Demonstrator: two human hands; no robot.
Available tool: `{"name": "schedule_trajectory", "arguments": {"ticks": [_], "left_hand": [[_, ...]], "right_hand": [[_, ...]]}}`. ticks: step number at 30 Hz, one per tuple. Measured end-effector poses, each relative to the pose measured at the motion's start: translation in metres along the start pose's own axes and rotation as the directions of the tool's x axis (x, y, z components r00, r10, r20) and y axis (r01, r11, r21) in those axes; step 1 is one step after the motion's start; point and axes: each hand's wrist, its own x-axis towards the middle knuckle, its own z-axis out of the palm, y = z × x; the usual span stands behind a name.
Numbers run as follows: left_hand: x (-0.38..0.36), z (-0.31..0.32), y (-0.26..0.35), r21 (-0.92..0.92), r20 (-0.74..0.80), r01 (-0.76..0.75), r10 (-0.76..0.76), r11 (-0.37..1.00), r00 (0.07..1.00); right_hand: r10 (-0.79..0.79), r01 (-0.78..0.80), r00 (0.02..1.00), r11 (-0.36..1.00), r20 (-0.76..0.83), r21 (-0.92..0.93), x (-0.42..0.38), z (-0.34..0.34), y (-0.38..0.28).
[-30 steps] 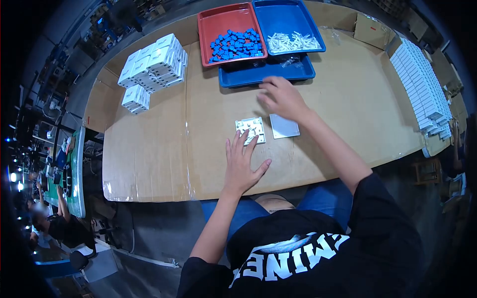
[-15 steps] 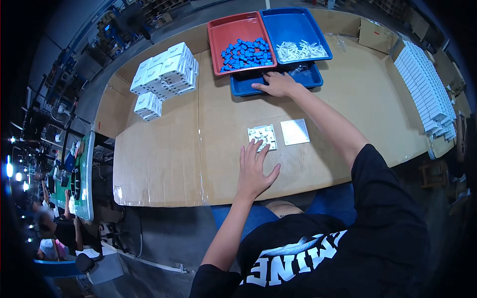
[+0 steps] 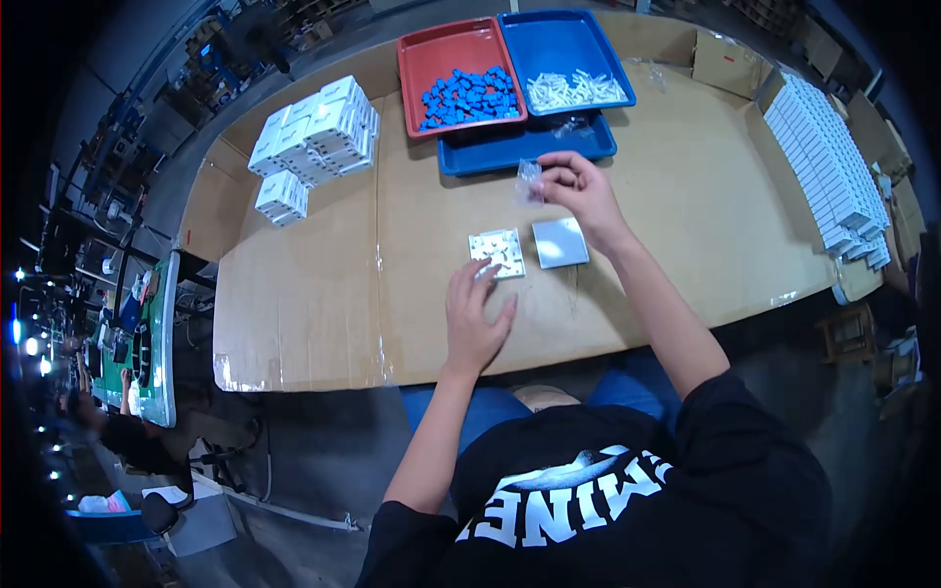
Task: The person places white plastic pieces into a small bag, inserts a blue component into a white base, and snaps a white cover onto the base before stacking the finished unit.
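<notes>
My right hand [image 3: 585, 199] is closed, pinching a small clear plastic bag [image 3: 527, 182] above the table, just in front of the lower blue tray [image 3: 480, 157]. What is inside the bag is too small to make out. My left hand [image 3: 476, 321] has its fingers apart, with the fingertips on the near left edge of a square white plastic base [image 3: 508, 247]. The inside of that base, with its moulded details, faces up. A flat white square cover [image 3: 560, 243] lies beside it on the right.
Behind stand a red tray [image 3: 431, 59] of blue pieces and a blue tray [image 3: 559, 44] of white pieces. Stacked white boxes [image 3: 314, 132] occupy the left back, and long rows of white pieces [image 3: 818, 157] line the right side. Cardboard [image 3: 304, 314] covers the table.
My right hand has come out of the lower blue tray, towards me, with the plastic bag in its fingers. My left hand stays at the white base. The whole view has shifted slightly.
</notes>
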Motion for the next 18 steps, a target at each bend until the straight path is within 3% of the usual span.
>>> {"name": "schedule_trajectory", "arguments": {"ticks": [2, 3, 4, 6, 8, 10, 12, 14, 16, 18], "left_hand": [[0.004, -0.001, 0.011, -0.422, -0.080, 0.201, -0.257, 0.884, 0.963], [0.007, 0.002, 0.016, -0.466, -0.150, 0.134, -0.227, 0.874, 0.962], [0.009, 0.000, 0.028, -0.467, -0.134, 0.159, -0.247, 0.870, 0.960], [0.009, -0.004, 0.051, -0.654, 0.049, 0.350, -0.424, 0.671, 0.904], [0.001, 0.010, 0.061, -0.629, 0.051, 0.344, -0.405, 0.697, 0.913], [-0.008, 0.023, 0.070, -0.771, 0.072, 0.377, -0.518, 0.514, 0.853], [-0.019, 0.026, 0.075, -0.789, 0.104, 0.421, -0.577, 0.449, 0.810], [-0.026, 0.027, 0.076, -0.789, 0.096, 0.447, -0.634, 0.421, 0.767], [-0.024, 0.034, 0.082, -0.811, 0.053, 0.408, -0.642, 0.419, 0.764], [-0.020, 0.035, 0.086, -0.849, -0.061, 0.324, -0.687, 0.418, 0.724]], "right_hand": [[0.124, -0.125, 0.991, 0.992, 0.044, 0.033, -0.040, 0.010, -0.005], [0.143, -0.145, 0.989, 0.989, 0.044, 0.037, -0.058, 0.013, -0.001], [0.189, -0.190, 0.979, 0.982, 0.078, 0.008, -0.077, 0.015, 0.004], [0.259, -0.260, 0.960, 0.966, 0.110, -0.013, -0.111, 0.018, 0.014], [0.352, -0.356, 0.924, 0.935, 0.147, -0.002, -0.133, 0.018, 0.023], [0.384, -0.388, 0.917, 0.921, 0.105, 0.023, -0.146, 0.018, 0.028], [0.430, -0.433, 0.898, 0.901, 0.090, 0.013, -0.152, 0.013, 0.027], [0.439, -0.441, 0.894, 0.898, 0.091, -0.005, -0.153, 0.011, 0.027], [0.327, -0.326, 0.942, 0.945, 0.071, -0.025, -0.153, 0.015, 0.029], [0.316, -0.316, 0.947, 0.949, 0.055, -0.017, -0.156, 0.021, 0.030]]}}
